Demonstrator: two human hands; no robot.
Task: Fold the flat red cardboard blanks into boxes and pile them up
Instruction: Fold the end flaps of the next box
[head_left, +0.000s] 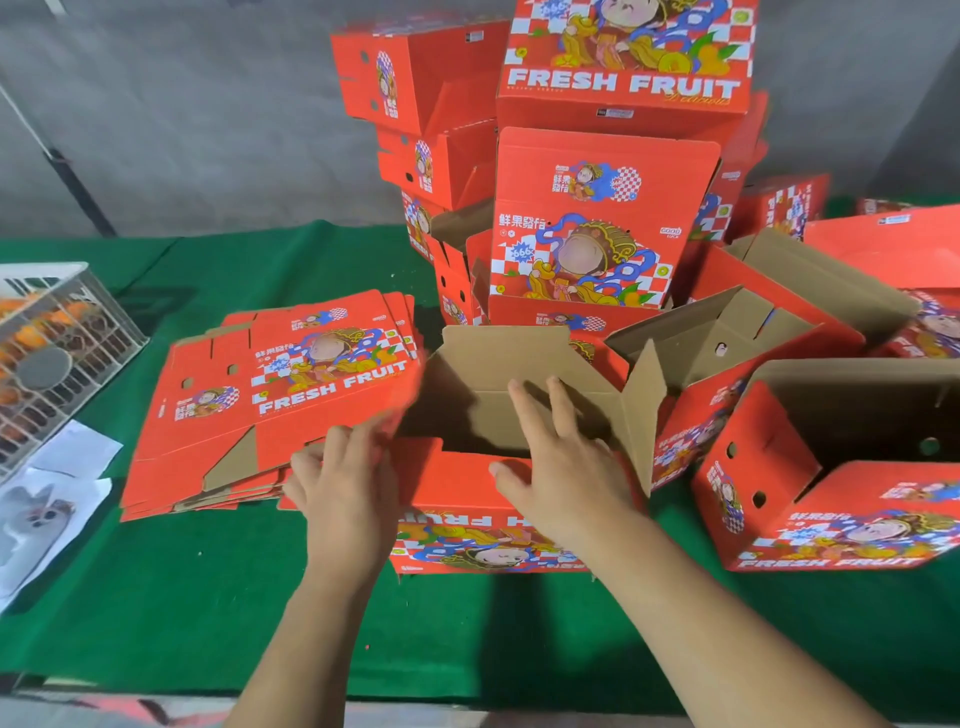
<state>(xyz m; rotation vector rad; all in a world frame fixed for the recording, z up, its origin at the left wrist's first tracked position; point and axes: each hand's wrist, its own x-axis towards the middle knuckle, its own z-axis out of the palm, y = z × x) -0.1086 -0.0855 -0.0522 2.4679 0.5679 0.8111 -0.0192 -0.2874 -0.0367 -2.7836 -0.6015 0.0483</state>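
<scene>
the green tabletop (156, 597) carries everything. beyond your hands the pile of folded boxes (608, 156) leans tall, likely kept back to leave folding room. just left of your left hand lies the stack of flat blanks (291, 395), close for easy picking. between your hands stands the half-folded box (493, 509), flaps up. your right hand (563, 457) rests on its near wall, fingers straight and spread; your left hand (343, 483) presses flat at its left edge, holding nothing.
</scene>
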